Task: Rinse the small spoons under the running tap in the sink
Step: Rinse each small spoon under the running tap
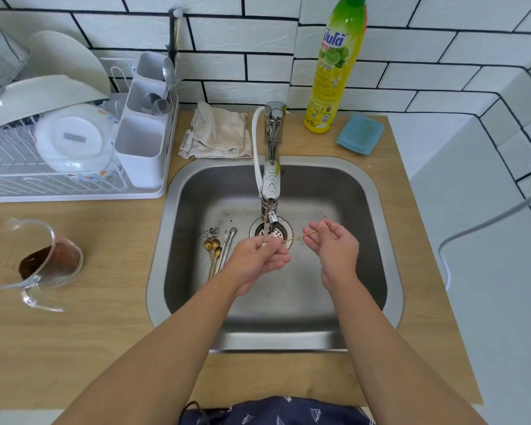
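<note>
A thin gold spoon is stretched between my two hands, right under the tap spout over the drain of the steel sink. My right hand pinches its handle end. My left hand is closed around its bowl end, which is hidden in my fingers. Water at the spout is hard to make out. Several more small spoons, gold and silver, lie on the sink floor left of the drain, beside dark specks.
A dish rack with bowls and a cutlery caddy stands at the left. A glass jug with brown residue lies on the wooden counter. Behind the sink are a folded cloth, a dish-soap bottle and a blue sponge.
</note>
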The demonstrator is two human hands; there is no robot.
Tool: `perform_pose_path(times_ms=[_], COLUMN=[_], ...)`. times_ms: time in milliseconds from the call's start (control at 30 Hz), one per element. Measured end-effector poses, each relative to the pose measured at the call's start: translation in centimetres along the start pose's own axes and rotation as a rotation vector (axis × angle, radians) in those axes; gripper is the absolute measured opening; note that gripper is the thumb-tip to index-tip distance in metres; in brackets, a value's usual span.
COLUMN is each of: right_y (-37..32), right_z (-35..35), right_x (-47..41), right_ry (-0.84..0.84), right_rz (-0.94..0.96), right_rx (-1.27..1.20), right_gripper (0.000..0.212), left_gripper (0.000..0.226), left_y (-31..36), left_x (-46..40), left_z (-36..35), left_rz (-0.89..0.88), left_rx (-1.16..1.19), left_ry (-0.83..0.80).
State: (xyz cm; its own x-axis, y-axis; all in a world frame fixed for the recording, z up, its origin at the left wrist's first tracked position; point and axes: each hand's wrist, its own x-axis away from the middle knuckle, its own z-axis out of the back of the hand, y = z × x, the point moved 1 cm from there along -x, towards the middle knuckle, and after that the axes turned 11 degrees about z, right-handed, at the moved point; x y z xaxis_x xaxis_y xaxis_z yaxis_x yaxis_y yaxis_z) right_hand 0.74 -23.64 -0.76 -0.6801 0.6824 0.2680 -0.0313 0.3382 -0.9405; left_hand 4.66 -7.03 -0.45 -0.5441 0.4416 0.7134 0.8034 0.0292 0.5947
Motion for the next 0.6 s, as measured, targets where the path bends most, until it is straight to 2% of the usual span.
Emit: perform_pose_path(times_ms=[67, 100, 133, 267, 300, 367, 433, 533, 600], right_y=[0.6, 0.9, 0.9, 0.2, 0.0, -0.2, -0.4, -1.2, -1.9], right_z=[-0.5, -0.6, -0.4, 0.8, 0.9, 0.4, -0.1, 0.1, 0.7], right_x=[0.8, 1.1, 1.1, 0.5, 0.5, 1.1, 1.8, 1.8, 1.4], right_ry=[-0.035, -0.036, -0.022, 0.037, 0.027, -0.032, -0.117, -0.236, -0.253], right_rz=[-0.019, -0.024, -0.027, -0.027, -0.029, -0.037, -0.029, 0.002, 0.035], right_rx=[0.002, 0.000, -0.005, -0.005, 0.004, 0.008, 0.009, -0.018, -0.012], right_gripper=[0.009, 0.009, 0.009, 0.015, 0.017, 0.016, 0.015, 0.022, 0.014], left_gripper=[0.022, 0.025, 0.027, 0.026, 0.025, 0.025, 0.028, 0.031, 0.027], left_y=[-0.4, -0.5, -0.6, -1.3, -1.4, -1.3, -0.9, 0.1, 0.8], left_x=[-0.2, -0.3, -0.3, 0.3, 0.3, 0.0, -0.5, -0.8, -0.4], left_z=[-0.1, -0.2, -0.2, 0.4, 0.3, -0.2, -0.5, 0.1, 0.4], left_rz=[-0.032, -0.025, -0.004, 0.103, 0.119, 0.136, 0.172, 0.294, 0.291], left_rx=[0.022, 0.061, 0.106, 0.219, 0.181, 0.096, 0.124, 0.306, 0.286], left_ry=[0.158, 0.177, 0.151, -0.154, -0.132, 0.050, 0.190, 0.100, -0.003])
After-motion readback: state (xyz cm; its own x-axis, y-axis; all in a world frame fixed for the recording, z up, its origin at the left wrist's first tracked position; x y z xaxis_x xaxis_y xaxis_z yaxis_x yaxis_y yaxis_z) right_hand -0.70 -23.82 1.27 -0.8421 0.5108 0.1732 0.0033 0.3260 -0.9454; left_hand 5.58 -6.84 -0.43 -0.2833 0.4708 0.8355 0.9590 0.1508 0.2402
